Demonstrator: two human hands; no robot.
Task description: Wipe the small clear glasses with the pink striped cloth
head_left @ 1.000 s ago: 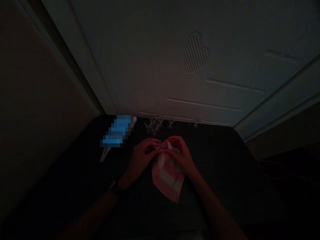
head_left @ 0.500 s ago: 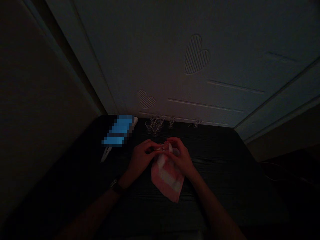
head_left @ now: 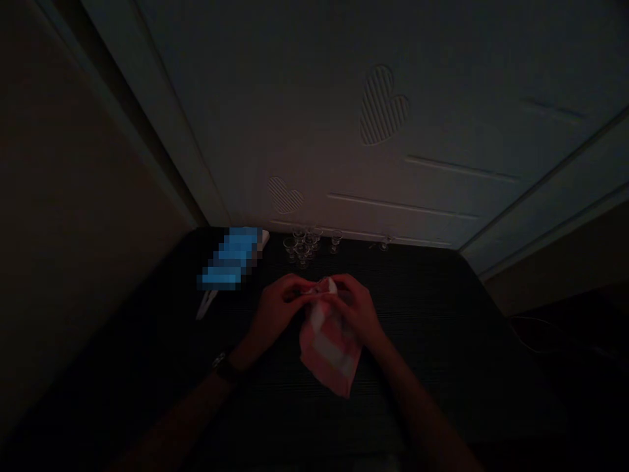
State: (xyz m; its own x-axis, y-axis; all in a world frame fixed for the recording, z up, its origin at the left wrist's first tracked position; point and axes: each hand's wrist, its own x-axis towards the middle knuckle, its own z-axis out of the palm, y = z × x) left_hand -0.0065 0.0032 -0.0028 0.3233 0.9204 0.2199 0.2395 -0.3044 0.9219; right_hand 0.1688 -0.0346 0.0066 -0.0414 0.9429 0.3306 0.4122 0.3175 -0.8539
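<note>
In the dim light, my left hand (head_left: pixel 280 303) is closed in a pinch at the top of a pink and white cloth (head_left: pixel 331 354). Between its fingertips a faint glint shows what looks like a small clear glass, mostly hidden by fingers and cloth. My right hand (head_left: pixel 358 305) is closed round the upper part of the cloth, its fingertips close to those of the left. The cloth's lower end hangs in a point towards me, over the dark table. A dark-banded watch (head_left: pixel 223 364) is on my left wrist.
Beyond my hands, small stemmed glasses (head_left: pixel 302 248) stand in a cluster on the dark table (head_left: pixel 432 328). One glass (head_left: pixel 336 241) stands just right of them, another (head_left: pixel 386 243) farther right. A blurred bright screen (head_left: pixel 230 259) leans at left. A pale heart-patterned panel (head_left: pixel 314 131) rises behind.
My right fingers have shifted slightly and curl more closely over the cloth's top. The cloth has bunched a little there. The glasses and screen stay in place.
</note>
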